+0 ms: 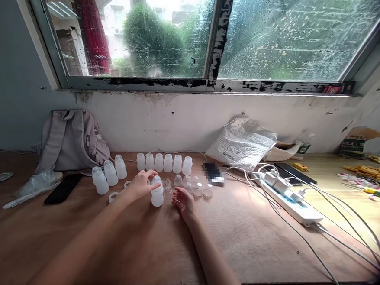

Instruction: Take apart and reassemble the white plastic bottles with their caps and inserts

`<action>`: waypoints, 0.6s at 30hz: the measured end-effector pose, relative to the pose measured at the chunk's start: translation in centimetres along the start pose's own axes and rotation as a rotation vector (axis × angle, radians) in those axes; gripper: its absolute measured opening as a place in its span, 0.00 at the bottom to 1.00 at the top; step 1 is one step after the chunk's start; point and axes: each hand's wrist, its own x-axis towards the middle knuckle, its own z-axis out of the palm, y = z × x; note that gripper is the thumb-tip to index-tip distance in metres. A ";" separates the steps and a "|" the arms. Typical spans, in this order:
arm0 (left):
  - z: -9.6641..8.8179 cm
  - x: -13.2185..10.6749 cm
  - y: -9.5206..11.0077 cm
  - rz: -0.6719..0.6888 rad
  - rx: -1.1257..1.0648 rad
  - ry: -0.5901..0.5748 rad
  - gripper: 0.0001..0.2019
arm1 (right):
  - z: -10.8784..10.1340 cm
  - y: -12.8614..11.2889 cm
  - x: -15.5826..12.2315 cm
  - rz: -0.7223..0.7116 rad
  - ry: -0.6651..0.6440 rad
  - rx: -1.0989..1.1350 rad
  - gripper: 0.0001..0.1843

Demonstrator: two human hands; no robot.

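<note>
My left hand (140, 184) is closed round the top of a small frosted plastic bottle (157, 196) standing upright on the wooden table (144, 243). My right hand (182, 200) rests just right of that bottle, fingers loosely curled and apart, holding nothing. A row of several similar bottles (164, 163) stands behind, and three more bottles (109, 173) stand to the left. Small clear caps and rings (197, 187) lie scattered right of the hands, and a white ring (113, 196) lies under my left wrist.
A grey backpack (69, 140) leans on the wall at the left, with a black phone (63, 188) before it. A white plastic bag (242, 142), a power strip (290, 197) with chargers and trailing cables, and yellow parts (370, 171) sit to the right.
</note>
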 end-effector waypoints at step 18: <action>-6.9 9.8 -9.1 -0.419 0.607 -0.045 0.19 | 0.5 0.4 -0.1 -0.015 -0.066 -0.127 0.09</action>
